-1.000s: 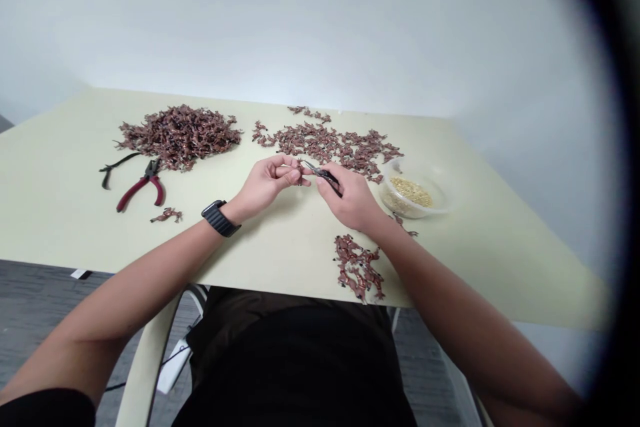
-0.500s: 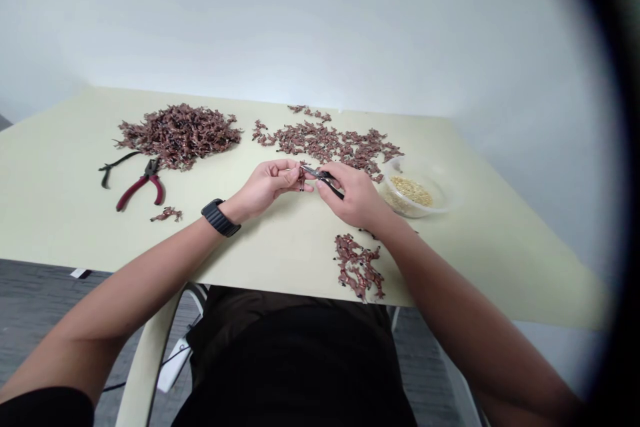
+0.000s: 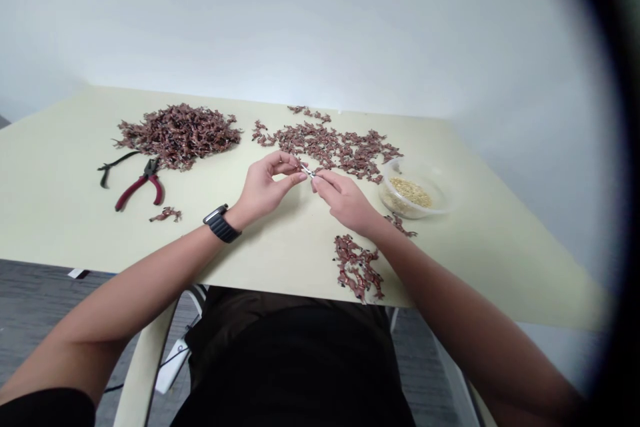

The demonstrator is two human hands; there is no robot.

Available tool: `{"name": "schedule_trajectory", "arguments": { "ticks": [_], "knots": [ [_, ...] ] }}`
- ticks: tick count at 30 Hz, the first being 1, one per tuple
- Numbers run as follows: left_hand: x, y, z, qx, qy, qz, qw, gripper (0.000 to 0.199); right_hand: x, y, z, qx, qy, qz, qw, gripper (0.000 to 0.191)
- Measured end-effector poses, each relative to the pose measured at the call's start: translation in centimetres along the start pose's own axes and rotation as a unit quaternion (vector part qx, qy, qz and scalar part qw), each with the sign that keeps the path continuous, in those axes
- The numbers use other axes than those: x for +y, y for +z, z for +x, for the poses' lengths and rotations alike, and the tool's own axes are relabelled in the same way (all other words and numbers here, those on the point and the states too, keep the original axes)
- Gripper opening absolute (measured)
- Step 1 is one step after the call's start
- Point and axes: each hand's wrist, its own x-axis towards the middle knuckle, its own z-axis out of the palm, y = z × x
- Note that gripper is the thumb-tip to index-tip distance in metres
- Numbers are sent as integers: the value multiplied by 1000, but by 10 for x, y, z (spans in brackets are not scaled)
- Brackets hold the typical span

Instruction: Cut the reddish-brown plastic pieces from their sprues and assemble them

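Note:
My left hand [image 3: 266,185] and my right hand [image 3: 345,201] meet above the middle of the pale table [image 3: 300,260]. Their fingertips pinch a tiny silvery metal piece [image 3: 309,172], too small to identify. A black watch [image 3: 222,227] sits on my left wrist. Just behind my hands lies a spread of small reddish-brown pieces [image 3: 330,147]. A larger heap of them [image 3: 179,137] stands to the left. Another patch [image 3: 357,267] lies below my right wrist.
Red-handled pliers [image 3: 143,185] and a black-handled tool [image 3: 117,161] lie at the left, near a small cluster of pieces [image 3: 165,215]. A clear plastic bowl [image 3: 415,188] holds pale granules at the right. A white wall stands behind the table.
The small black-handled tool no longer shows in my right hand. My fingertips now pinch only the tiny silvery piece, and my left hand has turned slightly upward.

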Motion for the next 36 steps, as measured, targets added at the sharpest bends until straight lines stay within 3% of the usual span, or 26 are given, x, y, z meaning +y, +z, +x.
{"name": "schedule_trajectory", "arguments": {
  "ticks": [4,11,16,27,36],
  "knots": [
    [-2,-1,1,6,12,11,1000,31,2,-1,1,4,23,27,999,36],
    [-12,-6,4,25,-38,49,998,25,11,-7,1,99,-80,-194,973,24],
    [-8,-1,2,-31,-60,12,998,28,14,-3,-1,104,-119,-257,953,22],
    [-1,1,-1,-58,-90,-25,994,36,11,-1,-3,85,-119,-275,950,27],
    [-2,1,-3,-19,-56,48,997,31,9,1,-4,86,-113,-284,948,27]
  ]
}}
